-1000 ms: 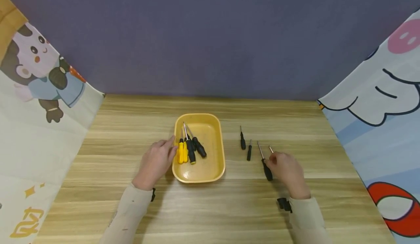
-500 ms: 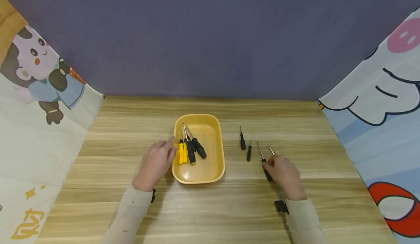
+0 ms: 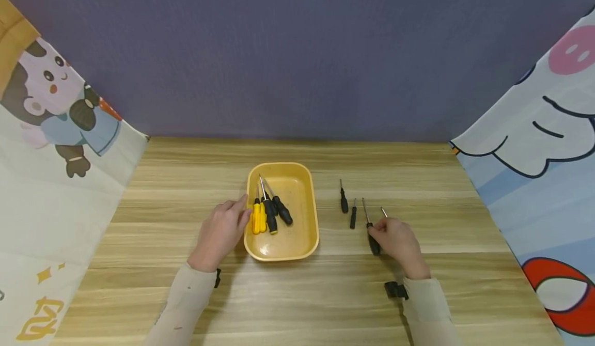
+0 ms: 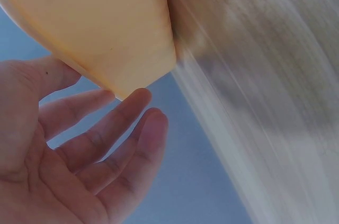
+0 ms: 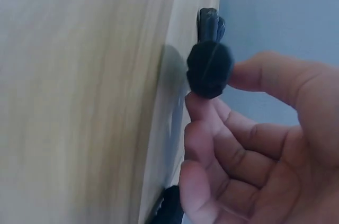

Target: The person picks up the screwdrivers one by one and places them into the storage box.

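Note:
My right hand (image 3: 396,240) pinches a black-handled screwdriver (image 3: 373,242) between thumb and index finger; in the right wrist view its handle end (image 5: 210,69) faces the camera, with a shadow on the tabletop beside it. Another screwdriver's shaft (image 3: 384,211) pokes out beyond this hand, its handle hidden in the head view. At the left side of a yellow plastic tray (image 3: 307,232), my left hand (image 3: 220,232) holds the rim, thumb over it and the other fingers outside. Inside the tray lie several screwdrivers with yellow handles (image 3: 256,218) and black handles (image 3: 270,217).
Between the tray and my right hand, two small black screwdrivers lie on the wooden table (image 3: 325,294), one farther back (image 3: 343,201) and one nearer (image 3: 353,217). A dark blue-grey panel (image 3: 297,57) rises behind the table. Cartoon-printed sheets flank both sides.
My right hand has moved left from the rightmost screwdriver to the black one beside it and taken hold of it. That screwdriver has shifted slightly left. The left hand has stayed at the tray.

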`<control>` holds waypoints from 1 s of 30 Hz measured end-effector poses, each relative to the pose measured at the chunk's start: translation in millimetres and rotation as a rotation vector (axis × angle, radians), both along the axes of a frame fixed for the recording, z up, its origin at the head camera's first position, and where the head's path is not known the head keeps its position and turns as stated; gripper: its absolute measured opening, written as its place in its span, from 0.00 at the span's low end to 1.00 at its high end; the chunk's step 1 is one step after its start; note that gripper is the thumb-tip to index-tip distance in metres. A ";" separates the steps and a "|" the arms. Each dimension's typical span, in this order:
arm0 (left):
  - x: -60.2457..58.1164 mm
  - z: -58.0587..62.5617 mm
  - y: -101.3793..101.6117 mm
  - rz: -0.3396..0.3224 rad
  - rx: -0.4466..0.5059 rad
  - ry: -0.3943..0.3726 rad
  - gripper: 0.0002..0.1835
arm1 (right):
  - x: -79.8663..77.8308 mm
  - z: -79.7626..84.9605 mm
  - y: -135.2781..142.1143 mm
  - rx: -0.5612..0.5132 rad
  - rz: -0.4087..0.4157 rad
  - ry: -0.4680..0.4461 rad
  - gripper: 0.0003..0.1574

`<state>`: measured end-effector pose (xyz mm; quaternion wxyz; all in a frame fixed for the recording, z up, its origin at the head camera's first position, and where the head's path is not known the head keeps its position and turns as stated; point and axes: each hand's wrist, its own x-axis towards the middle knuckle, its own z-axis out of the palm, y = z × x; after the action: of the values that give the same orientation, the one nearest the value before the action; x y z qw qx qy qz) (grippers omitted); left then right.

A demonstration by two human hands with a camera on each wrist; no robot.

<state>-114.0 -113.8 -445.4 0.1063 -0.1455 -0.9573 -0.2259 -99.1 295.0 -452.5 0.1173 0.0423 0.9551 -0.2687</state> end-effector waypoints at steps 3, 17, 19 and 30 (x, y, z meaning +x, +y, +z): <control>0.1 -0.4 0.1 -0.001 0.002 0.004 0.24 | -2.5 -0.7 -1.6 -0.043 0.008 -0.004 0.18; 0.5 1.9 0.2 0.001 0.001 0.006 0.24 | -24.0 23.7 -27.2 -0.132 0.063 0.045 0.17; 0.3 1.6 0.2 0.001 -0.001 0.006 0.24 | -29.6 29.4 -34.0 -0.132 0.073 0.058 0.18; 1.8 2.7 -0.9 0.008 0.000 -0.001 0.24 | -53.5 61.8 -88.1 -0.194 0.191 0.139 0.14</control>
<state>-112.3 -114.7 -442.7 0.1067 -0.1415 -0.9580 -0.2254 -152.6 206.8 -390.8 0.0793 -0.0791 0.9301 -0.3499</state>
